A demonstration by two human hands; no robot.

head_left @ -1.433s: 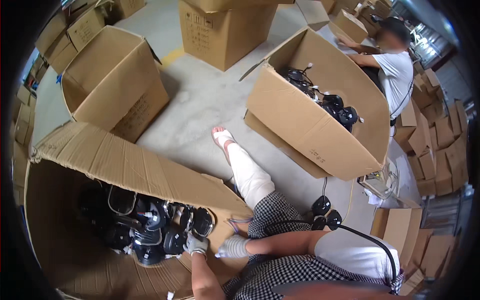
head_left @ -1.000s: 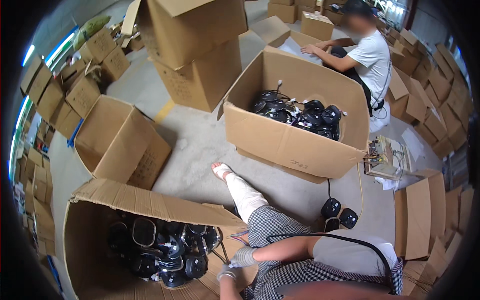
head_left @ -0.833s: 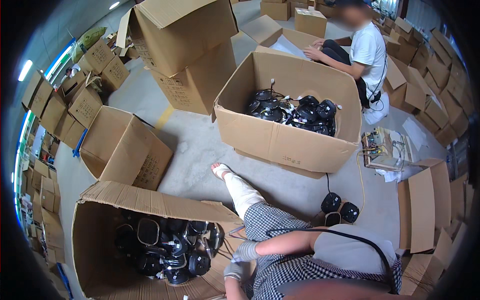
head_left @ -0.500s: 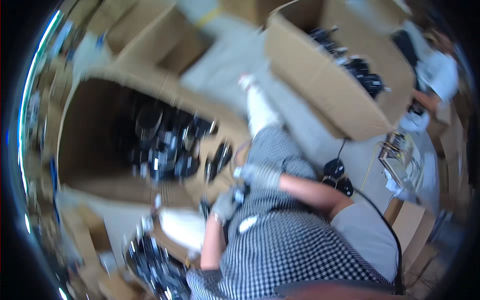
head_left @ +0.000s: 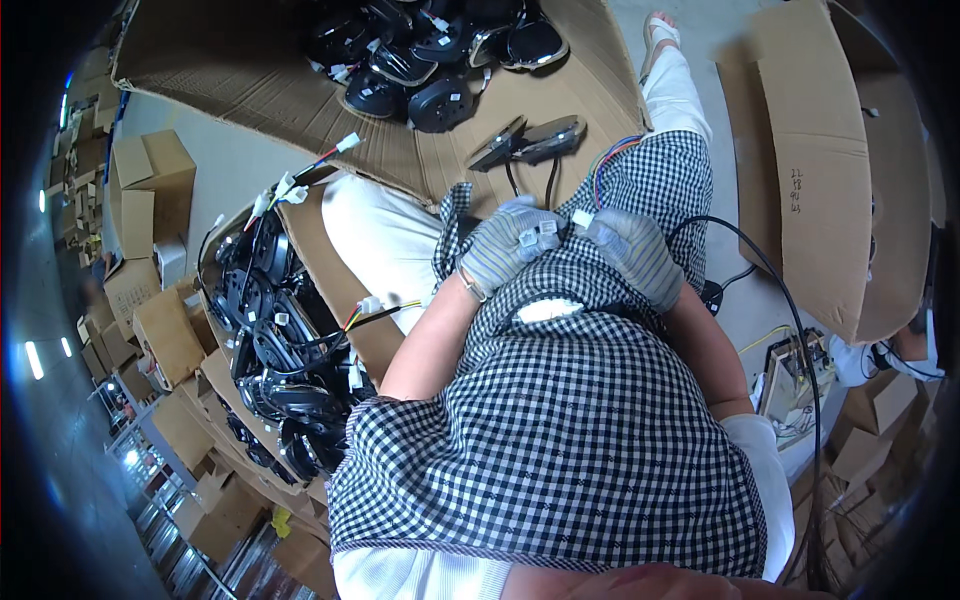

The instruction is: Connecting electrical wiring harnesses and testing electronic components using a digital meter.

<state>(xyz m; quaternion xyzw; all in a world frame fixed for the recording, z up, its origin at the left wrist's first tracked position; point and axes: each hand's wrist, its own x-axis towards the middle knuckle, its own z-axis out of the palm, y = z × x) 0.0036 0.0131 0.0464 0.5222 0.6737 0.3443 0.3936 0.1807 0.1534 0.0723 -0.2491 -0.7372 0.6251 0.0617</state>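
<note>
In front of my lap, my left hand (head_left: pixel 507 242), in a striped knit glove, is closed on two white plug connectors (head_left: pixel 537 233). Just right of it, my gloved right hand (head_left: pixel 636 255) pinches another white plug connector (head_left: pixel 582 218), from which a bundle of coloured wires (head_left: pixel 613 152) appears to loop up. A small gap separates the connectors of the two hands. Beyond my hands, a pair of black oval units (head_left: pixel 552 138) rests on a cardboard flap, their black cables running down toward my left hand. The cable ends are partly hidden by my fingers.
A large carton (head_left: pixel 230 90) ahead holds several black units with white plugs. At my left, another box (head_left: pixel 370 345) is packed with similar units. A tall carton (head_left: pixel 815 180) stands at the right, near a black cable (head_left: pixel 775 265) and a wired device (head_left: pixel 790 375).
My view has swung, so the large carton now sits farther up. My hands have come close together, with white connectors now clearly visible in both.
</note>
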